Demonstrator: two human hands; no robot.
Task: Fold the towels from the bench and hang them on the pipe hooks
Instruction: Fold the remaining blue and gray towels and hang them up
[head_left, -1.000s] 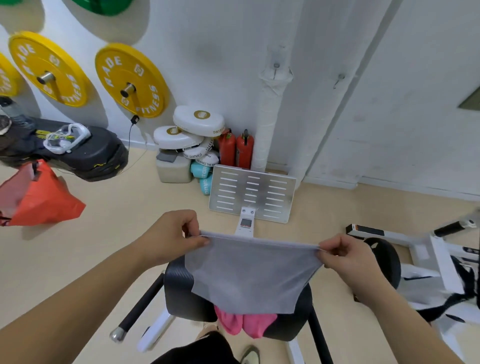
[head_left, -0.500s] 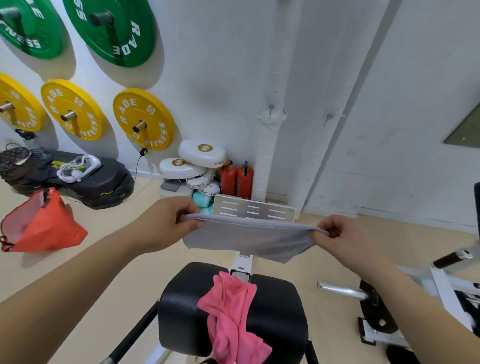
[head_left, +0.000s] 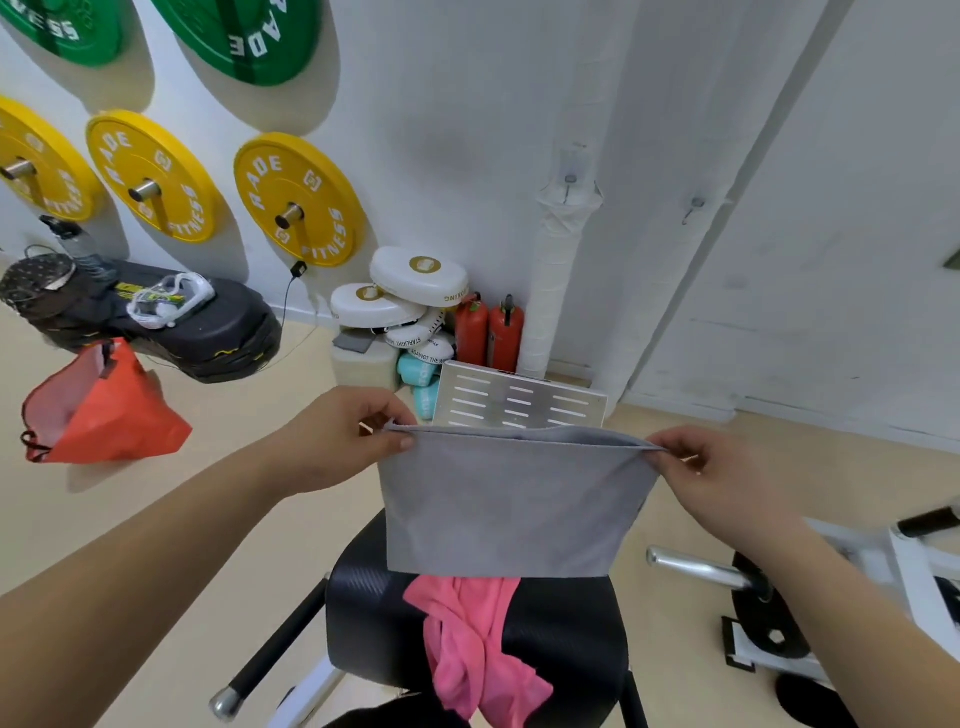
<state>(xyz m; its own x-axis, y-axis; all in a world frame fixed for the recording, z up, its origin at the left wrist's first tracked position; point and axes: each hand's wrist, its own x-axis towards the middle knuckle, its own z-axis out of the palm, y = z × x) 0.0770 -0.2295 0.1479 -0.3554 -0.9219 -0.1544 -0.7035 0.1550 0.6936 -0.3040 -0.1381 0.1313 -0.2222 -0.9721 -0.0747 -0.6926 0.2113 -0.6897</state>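
Both hands, left hand and right hand, pinch a grey towel's top corners at centre frame, above the black bench pad holding a pink towel; yellow weight plates hang upper left, a white pipe behind.

The hanging grey cloth towel covers the far part of the black padded surface, the top of the crumpled pink towel and the lower edge of the slotted metal plate behind it. The green weight plates on the wall are cut off by the top edge, and both forearms run out of the bottom. The two small wall hooks are too small to tell their shape.
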